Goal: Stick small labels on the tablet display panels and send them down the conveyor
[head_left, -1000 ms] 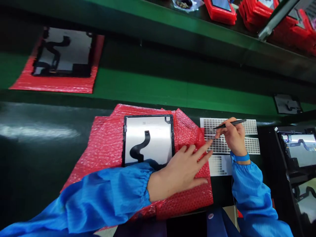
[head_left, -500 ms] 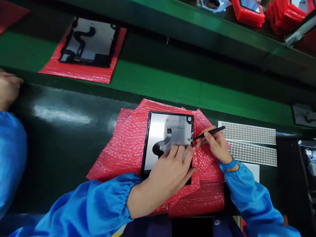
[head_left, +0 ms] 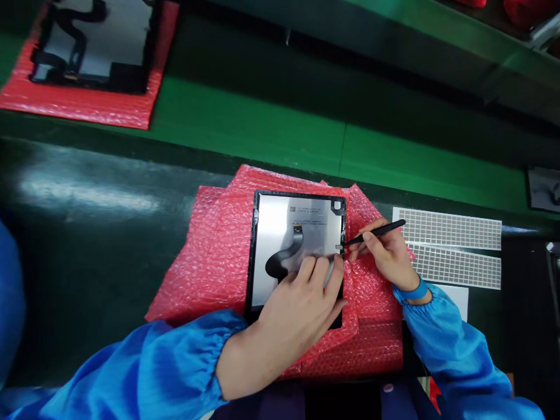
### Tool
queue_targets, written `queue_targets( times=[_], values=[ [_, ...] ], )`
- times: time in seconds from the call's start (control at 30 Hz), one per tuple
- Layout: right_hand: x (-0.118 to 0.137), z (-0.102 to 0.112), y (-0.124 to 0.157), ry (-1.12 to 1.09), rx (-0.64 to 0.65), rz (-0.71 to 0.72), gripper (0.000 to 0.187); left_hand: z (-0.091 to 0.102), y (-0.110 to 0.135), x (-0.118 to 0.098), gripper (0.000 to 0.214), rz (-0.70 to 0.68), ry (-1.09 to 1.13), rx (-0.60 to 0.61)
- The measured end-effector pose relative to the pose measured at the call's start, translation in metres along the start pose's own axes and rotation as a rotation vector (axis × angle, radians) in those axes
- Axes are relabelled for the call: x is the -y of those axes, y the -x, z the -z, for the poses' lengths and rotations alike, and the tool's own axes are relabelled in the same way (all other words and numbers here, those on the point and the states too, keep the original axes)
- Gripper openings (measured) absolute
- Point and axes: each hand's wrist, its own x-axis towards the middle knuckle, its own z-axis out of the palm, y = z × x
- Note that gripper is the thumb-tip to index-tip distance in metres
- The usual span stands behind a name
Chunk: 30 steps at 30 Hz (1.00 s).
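A tablet screen (head_left: 280, 219) lies face down, its silvery back and black frame showing, with a curved black flex cable (head_left: 286, 254) on it. My left hand (head_left: 301, 297) rests over its lower right part, fingers bent and pressed onto the right edge; they hide what is beneath. Between the fingers of my right hand (head_left: 387, 251) is a pair of black tweezers (head_left: 380, 230). Their tip touches or nearly touches the screen's right edge, beside a small grey pad (head_left: 339, 247). Red bubble-wrap sleeves (head_left: 210, 251) are spread under the screen.
Two sheets of small grey pads (head_left: 452, 227) lie right of my right hand, near a white sheet (head_left: 457, 300). Another screen (head_left: 98, 49) on red bubble wrap sits at the upper left. A blue sleeve (head_left: 9, 303) of another person shows at the left edge. A shelf crosses the top.
My view has shifted, so the far screen sits further up and left, and the other person's hand has left the picture. Both my hands keep nearly the same place on the screen.
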Motion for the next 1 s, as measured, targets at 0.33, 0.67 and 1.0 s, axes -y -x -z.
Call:
queue_targets(
  times=[0.33,0.67,1.0],
  values=[
    [-0.0004,0.0004,0.0001,0.028,-0.009,-0.032,0.039,-0.0002,0.0005,-0.0005,0.069,0.002,-0.021,0.043],
    [0.0000,-0.0025,-0.0010,0.009,-0.015,-0.012,0.038,0.0026,-0.0029,0.0003,0.079,0.013,-0.023,0.089],
    [0.0038,0.0000,-0.0013,-0.009,-0.072,-0.073,0.045,0.0035,-0.0058,0.0009,0.075,0.023,0.021,0.118]
  ],
)
